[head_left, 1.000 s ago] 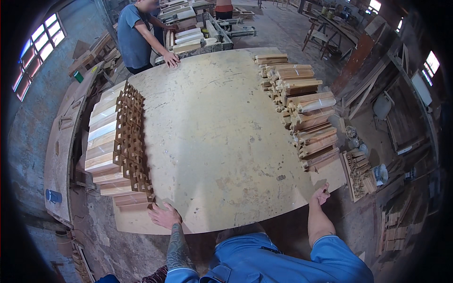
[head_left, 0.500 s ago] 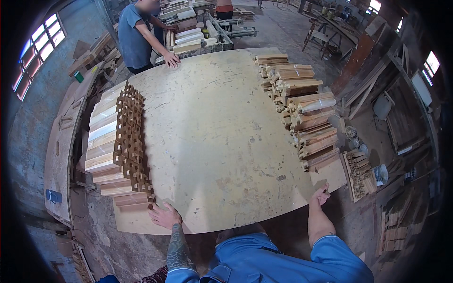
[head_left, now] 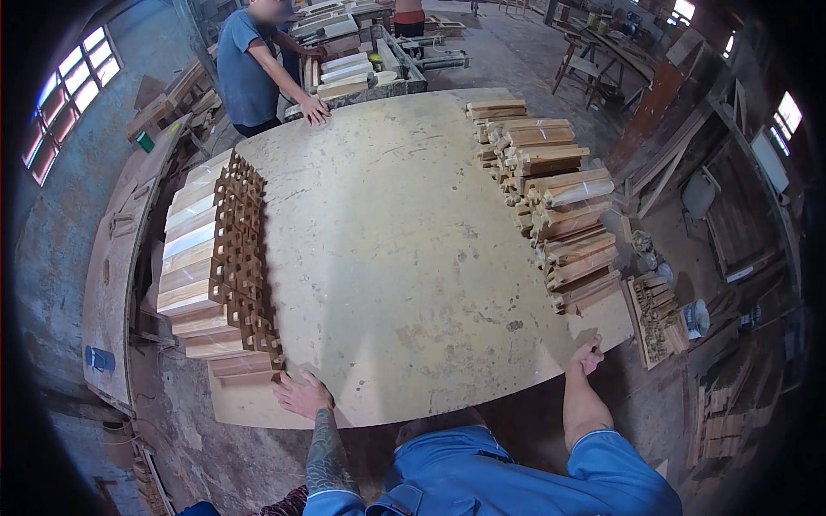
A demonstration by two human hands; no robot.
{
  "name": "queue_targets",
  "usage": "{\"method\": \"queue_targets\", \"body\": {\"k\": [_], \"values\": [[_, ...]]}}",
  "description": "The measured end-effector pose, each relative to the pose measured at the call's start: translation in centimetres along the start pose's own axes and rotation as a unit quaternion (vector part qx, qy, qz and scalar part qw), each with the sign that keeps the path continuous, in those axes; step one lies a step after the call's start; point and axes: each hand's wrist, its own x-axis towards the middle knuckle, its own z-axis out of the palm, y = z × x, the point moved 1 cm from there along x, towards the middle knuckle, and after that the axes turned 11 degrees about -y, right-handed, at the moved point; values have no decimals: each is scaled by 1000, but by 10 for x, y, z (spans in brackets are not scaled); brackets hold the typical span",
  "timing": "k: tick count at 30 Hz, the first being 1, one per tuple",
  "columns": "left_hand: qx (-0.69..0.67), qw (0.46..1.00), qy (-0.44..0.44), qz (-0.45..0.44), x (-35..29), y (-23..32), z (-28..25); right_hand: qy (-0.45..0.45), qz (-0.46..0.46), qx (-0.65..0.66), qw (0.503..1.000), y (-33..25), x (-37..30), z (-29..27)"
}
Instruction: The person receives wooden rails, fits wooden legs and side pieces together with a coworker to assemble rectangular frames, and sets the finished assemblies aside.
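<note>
My left hand [head_left: 303,396] lies flat on the front edge of a worn wooden tabletop [head_left: 387,258], fingers apart and holding nothing. Its fingertips are close to the near end of a stack of wooden pieces [head_left: 191,258] with slotted ends turned inward. At the front right corner, my right hand [head_left: 587,354] is closed, its fingers curled round a small dark thing I cannot make out. Beyond it, along the right side, lie loosely stacked wooden pieces [head_left: 568,189] with tenon-like ends pointing inward.
Across the table a person in a grey-blue shirt [head_left: 248,77] rests a hand on the far edge. A long bench [head_left: 116,284] with a blue cup [head_left: 99,359] runs along the left. A crate of small wood pieces [head_left: 658,318] stands right of the table, near wood piles [head_left: 727,408].
The view has shifted very slightly. My hands, both stacks and the person across the table stay in place.
</note>
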Motion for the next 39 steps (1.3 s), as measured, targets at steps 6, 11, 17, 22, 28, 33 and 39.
{"method": "queue_targets", "body": {"k": [6, 11, 17, 22, 28, 33, 39], "values": [[-2, 999, 34, 12, 3, -5, 11, 16, 46, -36, 998, -2, -4, 0], [0, 1000, 27, 7, 3, -4, 10, -5, 21, -5, 1000, -4, -6, -3], [-10, 1000, 19, 12, -1, 1, -2, -16, -28, 23, 999, -4, -7, -4], [-15, 1000, 7, 5, -1, 2, -5, -11, -44, 16, 999, 12, 6, 6], [-18, 1000, 4, 5, -2, 2, -4, -10, -62, 14, 998, 10, 5, 5], [-21, 1000, 3, 5, -1, 0, -2, -23, 28, 0, 999, -15, -16, -13], [-10, 1000, 12, 6, 3, -4, 8, -21, 0, -16, 1000, -10, -9, -9]]}}
